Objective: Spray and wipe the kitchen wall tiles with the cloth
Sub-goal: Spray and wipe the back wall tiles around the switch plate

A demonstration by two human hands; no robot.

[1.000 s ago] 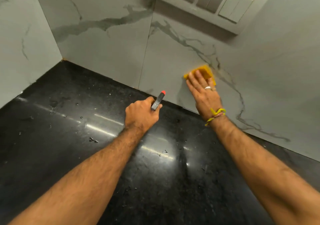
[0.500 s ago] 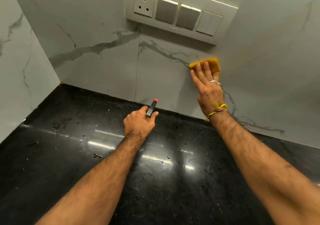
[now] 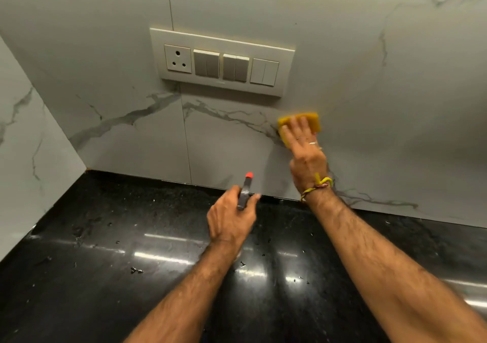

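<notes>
on wall tiles (image 3: pixel 395 92), one cloth (image 3: pixel 311 121), two hands

Kitchen: marble-look wall tiles (image 3: pixel 369 65), black countertop (image 3: pixel 105 276)

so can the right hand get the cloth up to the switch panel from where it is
Probably yes: the right hand presses the cloth flat on the tile just below the switch panel, with bare wall between.

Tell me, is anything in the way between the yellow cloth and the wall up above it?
Yes. The switch panel sits on the wall tiles just above and left of the cloth, which the right hand presses flat. Straight up and to the right, nothing visible blocks it. The left hand holds the spray bottle lower down.
</notes>
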